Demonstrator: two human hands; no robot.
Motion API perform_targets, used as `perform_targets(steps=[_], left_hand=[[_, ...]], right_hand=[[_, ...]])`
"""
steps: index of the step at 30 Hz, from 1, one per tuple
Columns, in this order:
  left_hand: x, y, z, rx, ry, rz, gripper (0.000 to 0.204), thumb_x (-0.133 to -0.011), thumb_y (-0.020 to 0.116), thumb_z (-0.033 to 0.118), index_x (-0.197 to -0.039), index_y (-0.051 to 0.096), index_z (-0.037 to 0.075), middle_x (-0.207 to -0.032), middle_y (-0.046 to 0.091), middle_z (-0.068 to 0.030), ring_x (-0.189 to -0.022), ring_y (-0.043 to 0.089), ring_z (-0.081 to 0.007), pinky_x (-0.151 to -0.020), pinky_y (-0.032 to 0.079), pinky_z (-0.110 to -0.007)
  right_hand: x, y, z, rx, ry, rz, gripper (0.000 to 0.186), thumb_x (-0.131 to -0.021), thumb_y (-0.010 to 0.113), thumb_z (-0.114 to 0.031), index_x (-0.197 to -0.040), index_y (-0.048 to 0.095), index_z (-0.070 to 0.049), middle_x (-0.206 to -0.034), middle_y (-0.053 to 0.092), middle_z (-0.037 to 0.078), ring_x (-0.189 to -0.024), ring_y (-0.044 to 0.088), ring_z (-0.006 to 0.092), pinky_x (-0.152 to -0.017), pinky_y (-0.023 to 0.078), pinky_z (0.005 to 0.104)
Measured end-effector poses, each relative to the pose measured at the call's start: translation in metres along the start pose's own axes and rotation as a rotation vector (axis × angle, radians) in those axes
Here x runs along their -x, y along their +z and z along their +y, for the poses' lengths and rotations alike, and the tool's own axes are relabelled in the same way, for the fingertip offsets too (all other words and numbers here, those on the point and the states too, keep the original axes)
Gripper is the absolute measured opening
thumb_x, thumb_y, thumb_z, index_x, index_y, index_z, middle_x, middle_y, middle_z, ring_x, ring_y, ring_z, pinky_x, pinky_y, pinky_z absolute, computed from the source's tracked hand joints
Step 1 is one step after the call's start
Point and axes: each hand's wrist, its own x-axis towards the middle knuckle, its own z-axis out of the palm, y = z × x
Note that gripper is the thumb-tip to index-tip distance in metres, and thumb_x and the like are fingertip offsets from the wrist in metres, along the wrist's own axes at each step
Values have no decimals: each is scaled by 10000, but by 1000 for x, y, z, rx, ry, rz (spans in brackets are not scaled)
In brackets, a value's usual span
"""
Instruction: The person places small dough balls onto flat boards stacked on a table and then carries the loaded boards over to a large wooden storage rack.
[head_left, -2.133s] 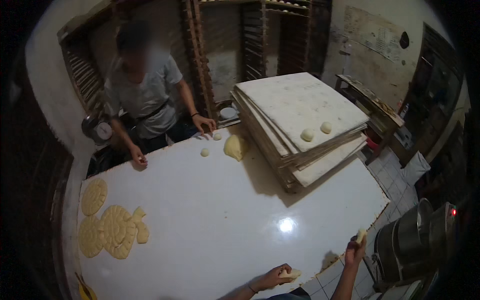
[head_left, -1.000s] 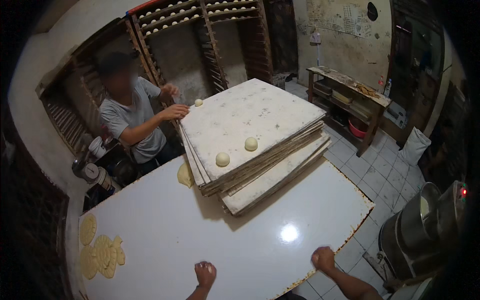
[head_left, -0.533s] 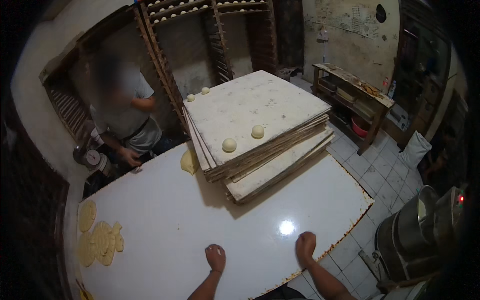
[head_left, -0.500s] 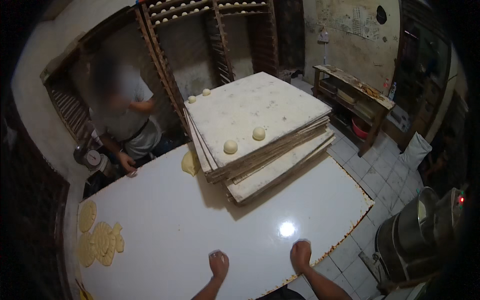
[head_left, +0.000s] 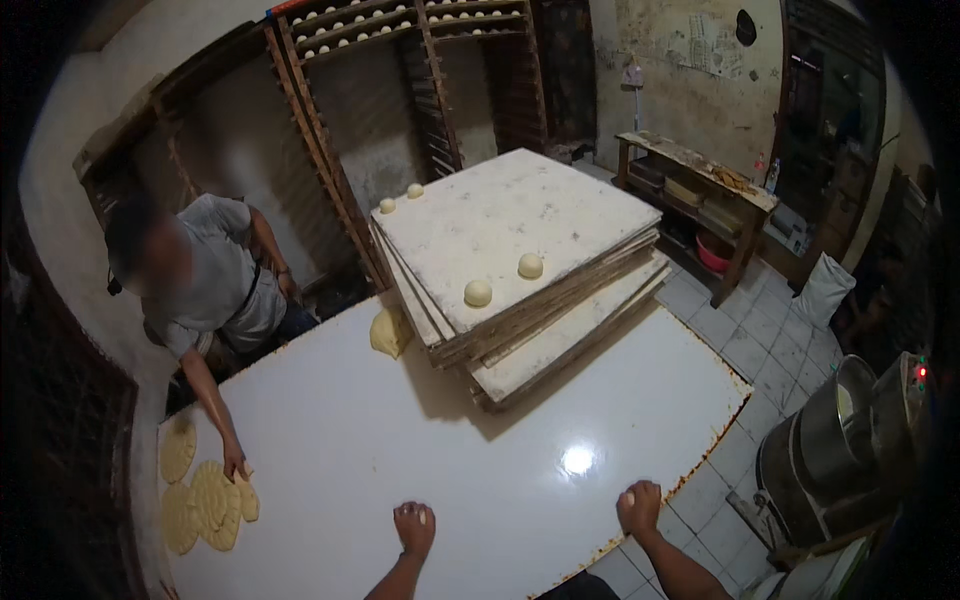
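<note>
My left hand [head_left: 414,527] rests on the white tabletop [head_left: 330,430], its fingers curled over what looks like a dough ball; only a pale bit shows. Near the right edge my right hand [head_left: 640,508] is likewise cupped, with a pale bit of dough at its fingers. Beyond them stands a stack of floured boards [head_left: 520,215]. Two round dough balls sit on its near edge, one left [head_left: 478,293] and one right [head_left: 530,266]. Smaller-looking dough balls [head_left: 401,198] lie at its far left corner. A dough lump [head_left: 389,332] is beside the stack.
Flattened, ridged dough pieces [head_left: 212,505] lie at the table's left end, where a co-worker's hand [head_left: 234,462] touches them. A tall rack [head_left: 430,90] behind holds rows of dough balls. A metal mixer bowl [head_left: 825,440] stands at right, a wooden bench [head_left: 695,190] farther back.
My hands have moved apart, the left one leftward and the right one rightward. The co-worker has leaned forward and reached to the flattened dough. The view has shifted slightly.
</note>
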Motion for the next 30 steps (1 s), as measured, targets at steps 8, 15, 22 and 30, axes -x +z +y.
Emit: perform_targets(steps=[8,15,22,30], left_hand=[[37,32,-44,-49,-96,38,56,-764,566,50,-737,557,1,-829,584,-135,-856,506,-311,-755,416,-395],[27,35,48,13,-390,305,198,-681,648,51,-844,549,-2,-930,555,-146,-961,496,-293,-868,389,-427],[-41,7,102,1003,-819,1012,256,-826,565,92,-1059,509,1,-1007,528,-95,-960,515,-234,-856,444,-370],[-330,-58,365,428,223,80,331,-720,704,93,-1010,566,12,-1105,538,-151,-1014,533,-288,-852,444,-366]], right_hand=[[26,-11,-37,-227,-119,-8,154,-650,601,36,-793,580,-19,-816,591,145,-844,557,287,-758,454,392],[-158,-39,27,-1470,1018,-142,291,-837,439,-106,-1086,526,17,-954,582,123,-877,585,216,-786,494,311],[-447,-59,-39,-797,-142,-346,359,-815,586,-130,-1140,520,7,-1067,586,120,-951,576,196,-814,458,289],[-553,-29,-66,-281,-714,-308,460,-704,717,-235,-1095,569,-42,-1222,493,177,-1119,469,344,-917,406,373]])
